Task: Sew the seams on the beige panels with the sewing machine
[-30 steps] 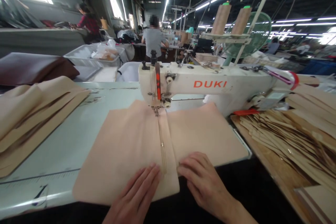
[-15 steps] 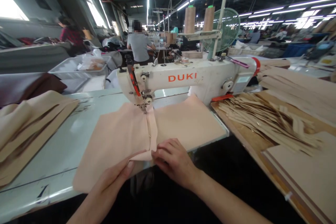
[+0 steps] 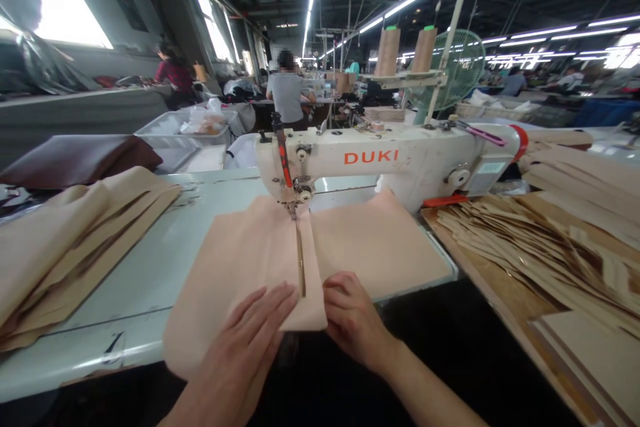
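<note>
A beige leather-like panel (image 3: 235, 267) lies under the presser foot (image 3: 294, 212) of a white sewing machine (image 3: 325, 157). Down a strip on the panel runs a narrow slot with a zipper (image 3: 301, 263) in it, a small brass-coloured part showing. My left hand (image 3: 257, 333) rests flat on the panel left of the slot's near end, fingers stretched out. At the strip's right edge, my right hand (image 3: 357, 320) has its fingers curled and pinching the material near its lower corner. Its fingertips are partly hidden.
Beige pieces (image 3: 75, 233) are stacked on the left of the table. Right of the machine, a wooden board (image 3: 493, 267) bears many zipper strips (image 3: 530, 247) and flat panels (image 3: 600, 353). Thread cones (image 3: 387, 53) stand behind the machine. A co-worker (image 3: 287, 93) sits farther back.
The strip's near end, folded up before, now lies flat with the slot fully showing. My left hand has gone from gripping the edge to lying flat on top. The view has shifted left.
</note>
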Demonstrator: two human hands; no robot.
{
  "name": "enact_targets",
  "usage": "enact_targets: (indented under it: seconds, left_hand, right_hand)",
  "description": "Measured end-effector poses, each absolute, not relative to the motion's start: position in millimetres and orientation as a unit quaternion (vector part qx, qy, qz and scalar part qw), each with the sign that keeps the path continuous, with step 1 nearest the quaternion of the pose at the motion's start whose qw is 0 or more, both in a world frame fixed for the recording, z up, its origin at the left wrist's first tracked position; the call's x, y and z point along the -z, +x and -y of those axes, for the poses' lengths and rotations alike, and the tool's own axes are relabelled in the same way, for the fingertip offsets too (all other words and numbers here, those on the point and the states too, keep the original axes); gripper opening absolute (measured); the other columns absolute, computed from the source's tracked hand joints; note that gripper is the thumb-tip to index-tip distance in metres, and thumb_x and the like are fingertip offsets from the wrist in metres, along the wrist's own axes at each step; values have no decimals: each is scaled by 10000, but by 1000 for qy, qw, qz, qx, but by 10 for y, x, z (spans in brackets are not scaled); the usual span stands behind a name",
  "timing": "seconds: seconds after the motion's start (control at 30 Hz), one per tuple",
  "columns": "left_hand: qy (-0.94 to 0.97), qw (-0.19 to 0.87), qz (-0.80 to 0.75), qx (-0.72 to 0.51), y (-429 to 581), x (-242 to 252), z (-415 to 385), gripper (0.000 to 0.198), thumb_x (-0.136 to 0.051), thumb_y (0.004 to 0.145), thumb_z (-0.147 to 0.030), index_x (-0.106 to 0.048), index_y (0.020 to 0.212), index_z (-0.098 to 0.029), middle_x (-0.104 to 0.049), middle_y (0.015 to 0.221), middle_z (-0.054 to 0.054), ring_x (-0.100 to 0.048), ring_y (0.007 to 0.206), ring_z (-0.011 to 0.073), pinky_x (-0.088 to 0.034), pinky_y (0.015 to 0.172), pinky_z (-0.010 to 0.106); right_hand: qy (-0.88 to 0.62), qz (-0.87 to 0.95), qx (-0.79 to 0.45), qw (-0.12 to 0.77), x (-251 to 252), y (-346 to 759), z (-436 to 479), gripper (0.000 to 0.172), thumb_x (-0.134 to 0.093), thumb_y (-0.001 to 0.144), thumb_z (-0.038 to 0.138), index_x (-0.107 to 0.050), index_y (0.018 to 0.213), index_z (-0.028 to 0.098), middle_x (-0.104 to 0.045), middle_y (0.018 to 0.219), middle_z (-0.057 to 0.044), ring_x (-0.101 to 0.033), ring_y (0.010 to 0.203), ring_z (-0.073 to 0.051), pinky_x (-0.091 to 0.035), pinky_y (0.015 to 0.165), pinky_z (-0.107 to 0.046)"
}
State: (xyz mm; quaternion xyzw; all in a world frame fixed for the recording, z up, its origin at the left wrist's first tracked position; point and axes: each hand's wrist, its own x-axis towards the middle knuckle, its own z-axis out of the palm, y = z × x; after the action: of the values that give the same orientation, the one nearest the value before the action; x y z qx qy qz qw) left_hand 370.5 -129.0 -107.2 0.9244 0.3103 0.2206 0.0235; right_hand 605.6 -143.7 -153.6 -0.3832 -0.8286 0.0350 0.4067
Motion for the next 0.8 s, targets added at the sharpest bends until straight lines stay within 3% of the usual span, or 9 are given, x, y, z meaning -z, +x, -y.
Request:
enact_targets:
  seconds: [0.17, 0.53, 0.6, 0.67, 0.73, 0.8]
  left_hand:
    - [935, -156, -247, -201, 3726, 1279, 1292, 493, -417, 919, -34, -497, 1395, -134, -541, 1436, 62, -443, 1364, 151, -251, 1187, 283]
    - [936, -155, -267, -167, 3728, 1380, 1308, 530, -414, 898, 33, -486, 1396, -133, -549, 1424, 54, -437, 1365, 163, -305, 1177, 303]
    - [936, -149, -268, -172, 3734, 1356, 1304, 487, -444, 912, -26, -497, 1385, -128, -563, 1409, 57, -472, 1336, 169, -340, 1155, 293]
    - [938, -137, -264, -180, 3736, 1309, 1296, 451, -530, 939, -207, -503, 1377, -105, -575, 1391, 82, -506, 1304, 199, -380, 1130, 303]
    - [943, -120, -252, -182, 3731, 1264, 1268, 596, -597, 916, -443, -493, 1382, -85, -581, 1380, 108, -520, 1288, 237, -407, 1111, 331]
    - [950, -111, -237, -171, 3721, 1258, 1215, 619, -607, 912, -457, -476, 1401, -101, -588, 1374, 100, -527, 1279, 243, -418, 1100, 344]
  right_hand:
    - [-371, 833, -31, 409, 1556, 6057, 1421, 191, -481, 916, 50, -618, 885, 179, -662, 936, -58, -508, 989, -218, -424, 884, -430]
    - [-368, 836, -37, 406, 1510, 6065, 1428, 245, -477, 882, 20, -626, 1009, 167, -683, 1026, -78, -531, 998, -226, -460, 886, -439]
    - [-372, 834, -70, 401, 1421, 6113, 1459, 244, -517, 883, 47, -618, 1055, 187, -678, 1035, -64, -546, 1000, -216, -470, 898, -415]
    - [-406, 805, -87, 424, 1297, 6170, 1462, 204, -538, 900, 79, -610, 1046, 202, -662, 1025, -55, -562, 981, -194, -485, 879, -372]
    - [-461, 764, -83, 445, 1163, 6204, 1413, 168, -516, 923, 102, -602, 1027, 203, -633, 1046, -64, -561, 1003, -185, -489, 881, -350]
    - [-491, 762, -78, 415, 1057, 6188, 1315, 202, -498, 925, 112, -596, 1079, 198, -600, 1144, -86, -534, 1096, -200, -473, 946, -365]
